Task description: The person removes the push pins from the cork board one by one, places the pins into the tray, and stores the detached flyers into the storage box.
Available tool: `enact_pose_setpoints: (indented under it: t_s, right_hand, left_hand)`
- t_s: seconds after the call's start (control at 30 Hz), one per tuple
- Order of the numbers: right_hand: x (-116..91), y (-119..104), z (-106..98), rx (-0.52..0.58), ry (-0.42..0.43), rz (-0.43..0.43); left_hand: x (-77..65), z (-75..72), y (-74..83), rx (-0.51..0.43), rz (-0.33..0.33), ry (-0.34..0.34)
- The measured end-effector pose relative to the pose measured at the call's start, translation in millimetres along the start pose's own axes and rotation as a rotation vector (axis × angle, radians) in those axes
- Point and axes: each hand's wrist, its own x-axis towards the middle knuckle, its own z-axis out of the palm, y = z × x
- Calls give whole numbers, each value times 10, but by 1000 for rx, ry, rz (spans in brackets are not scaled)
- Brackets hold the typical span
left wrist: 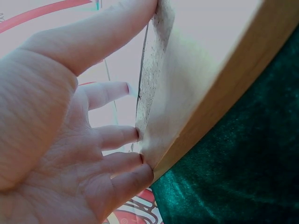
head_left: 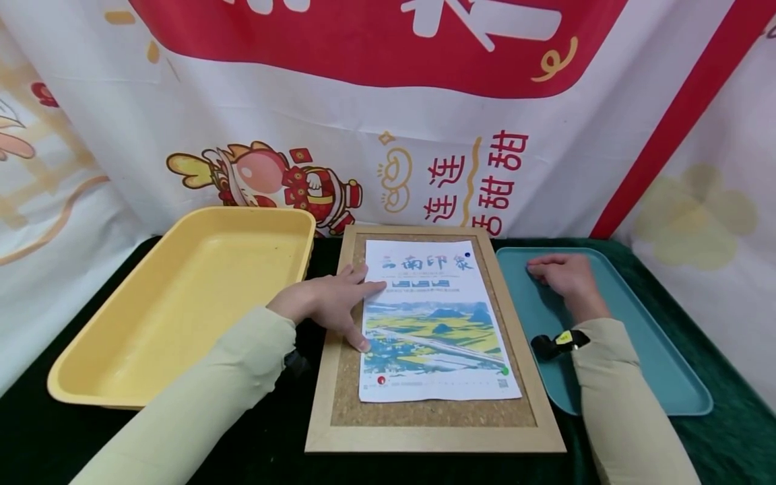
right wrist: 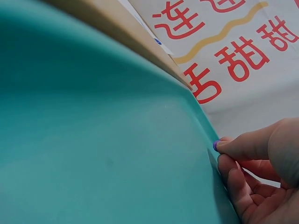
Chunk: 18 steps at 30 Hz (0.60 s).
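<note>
A printed paper sheet with a landscape picture lies on a wood-framed cork board. Blue and green pushpins sit at its upper and lower right corners. Near the lower left is a red round spot, pin or print I cannot tell. My left hand rests, fingers spread, over the sheet's left edge and the board frame. Above the teal tray, my right hand pinches a small purple thing, probably a pushpin, between thumb and finger; most of it is hidden.
A deep yellow tray stands left of the board. Dark green cloth covers the table. Behind everything hangs a white and red printed fabric backdrop.
</note>
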Motion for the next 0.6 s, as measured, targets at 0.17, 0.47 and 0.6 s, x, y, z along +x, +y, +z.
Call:
enact_pose_setpoints:
  t_s: [0.17,0.47,0.6]
  right_hand:
    - [12,7,6,-9,-1,-5]
    - [46,2,28,32,9,-1]
    - [50,20,14,59,7,1]
  left_hand:
    - [-7,-2,2,-3,3,-1]
    - [-8,-1,-15,-14,3,-6]
    - [8,3,-4,-6,4,-8]
